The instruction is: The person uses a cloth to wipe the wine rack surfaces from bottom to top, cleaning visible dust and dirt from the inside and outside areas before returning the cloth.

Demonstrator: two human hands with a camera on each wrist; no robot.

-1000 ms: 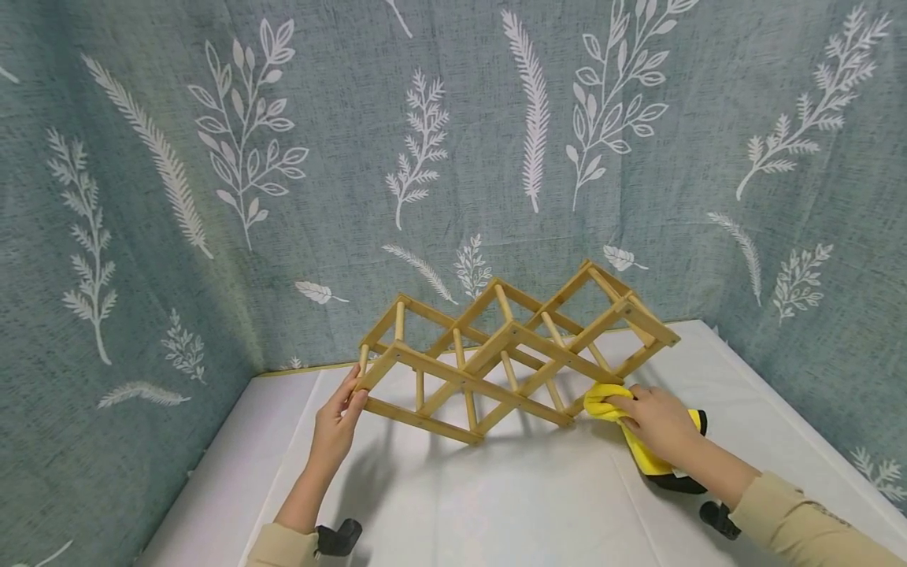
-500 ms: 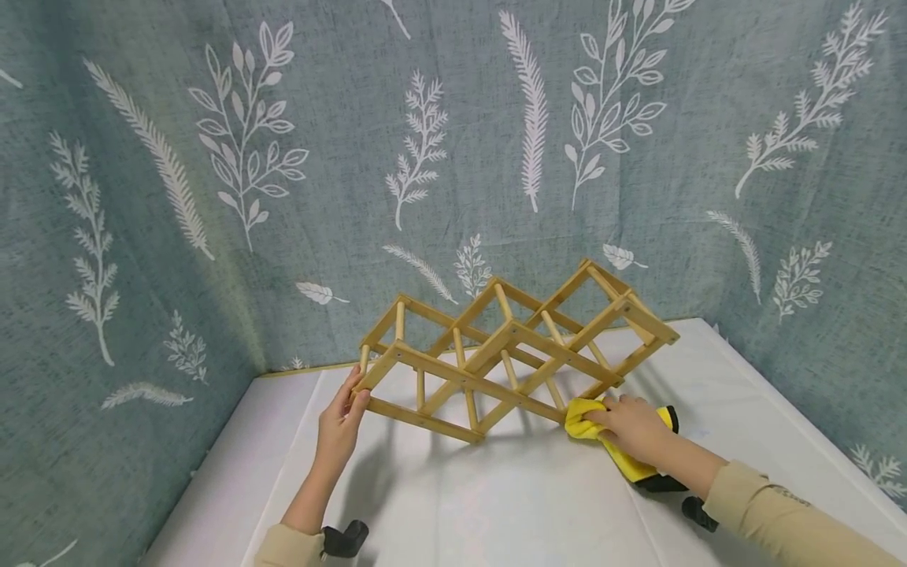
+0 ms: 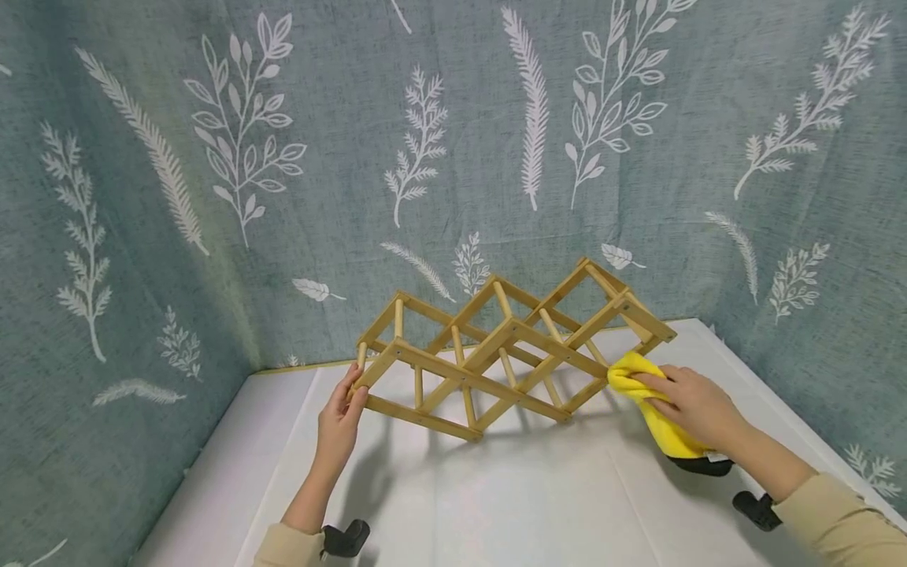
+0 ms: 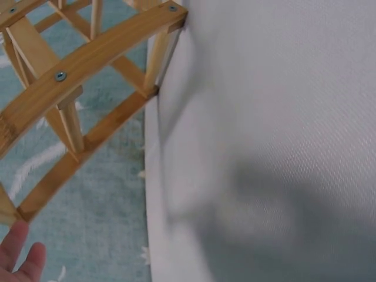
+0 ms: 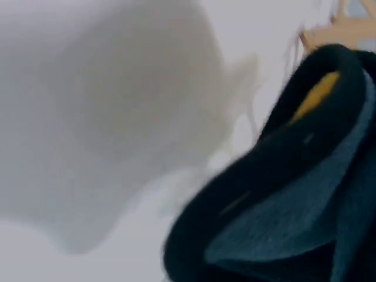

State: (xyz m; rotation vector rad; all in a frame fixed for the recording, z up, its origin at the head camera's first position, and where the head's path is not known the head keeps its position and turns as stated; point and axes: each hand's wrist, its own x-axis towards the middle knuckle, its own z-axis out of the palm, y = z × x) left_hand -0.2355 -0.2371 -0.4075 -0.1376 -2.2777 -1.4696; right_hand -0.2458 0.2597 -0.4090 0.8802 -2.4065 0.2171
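Observation:
A folding wooden wine rack (image 3: 464, 377), built of crossed slats and round dowels, stands in the middle of the head view. My left hand (image 3: 336, 429) grips its left end, thumb on the near side. The left wrist view shows fingertips (image 4: 17, 249) by a corner of the rack (image 4: 61, 76). Bunched in my right hand (image 3: 697, 405) is a yellow cloth (image 3: 659, 425) with a dark underside, touching a slat near the rack's right end. The cloth's dark side (image 5: 282, 202) fills much of the right wrist view, hiding the right hand there.
The rack is above a white-covered table (image 3: 510, 504). A blue-green curtain (image 3: 340, 197) with white leaf prints stands close behind and at both sides. Black wrist cameras (image 3: 346, 539) hang below both forearms.
My right hand with the cloth first moved left and down along the rack's lower slats, then back right and up to a slat end. The left hand and rack stay nearly still.

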